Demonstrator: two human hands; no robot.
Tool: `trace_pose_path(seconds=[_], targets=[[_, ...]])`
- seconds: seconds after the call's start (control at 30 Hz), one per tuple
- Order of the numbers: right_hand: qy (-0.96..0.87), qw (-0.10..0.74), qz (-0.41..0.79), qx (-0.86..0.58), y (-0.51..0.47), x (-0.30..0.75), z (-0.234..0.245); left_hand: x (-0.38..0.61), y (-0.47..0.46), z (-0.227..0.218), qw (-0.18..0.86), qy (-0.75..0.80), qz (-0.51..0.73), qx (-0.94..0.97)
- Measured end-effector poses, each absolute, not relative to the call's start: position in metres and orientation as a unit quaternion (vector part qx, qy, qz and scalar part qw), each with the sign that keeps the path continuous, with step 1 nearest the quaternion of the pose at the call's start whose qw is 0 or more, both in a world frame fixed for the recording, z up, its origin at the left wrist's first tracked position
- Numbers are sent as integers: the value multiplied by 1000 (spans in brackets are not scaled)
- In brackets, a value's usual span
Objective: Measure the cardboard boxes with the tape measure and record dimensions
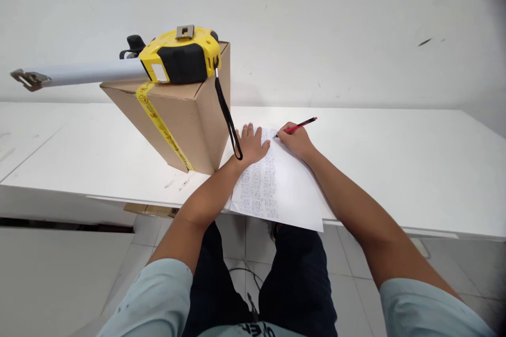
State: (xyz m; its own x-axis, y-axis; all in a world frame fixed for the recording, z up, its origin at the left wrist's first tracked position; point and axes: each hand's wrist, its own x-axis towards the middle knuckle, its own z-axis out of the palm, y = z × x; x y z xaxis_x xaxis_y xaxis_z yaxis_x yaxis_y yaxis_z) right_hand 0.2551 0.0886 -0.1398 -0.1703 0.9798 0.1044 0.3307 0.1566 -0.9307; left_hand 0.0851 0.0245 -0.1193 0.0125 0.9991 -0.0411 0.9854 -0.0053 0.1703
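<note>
A white sheet of paper (294, 189) lies on the white table, its near edge hanging over the front. Columns of small handwriting cover its left part. My left hand (252, 146) rests flat on the upper left of the sheet, fingers spread. In my right hand (297, 140) is a red and black pen (302, 125), gripped near its tip. The tip points at the paper just right of my left hand, by the upper written lines. Whether it touches the sheet I cannot tell.
Left of the paper stands a cardboard box (169, 116) with yellow printed tape. On top lies a yellow and black tape measure (184, 58), its blade stretching left and its black strap (225, 110) hanging near my left wrist. The white table (395, 168) meets a wall behind.
</note>
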Motion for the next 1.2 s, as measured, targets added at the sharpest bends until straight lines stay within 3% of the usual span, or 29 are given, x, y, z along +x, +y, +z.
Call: trace_pose_path(seconds=[1.2], targets=[[-648,385,410,-513,87,254,-134,85,25,-121,73,699,49,709]])
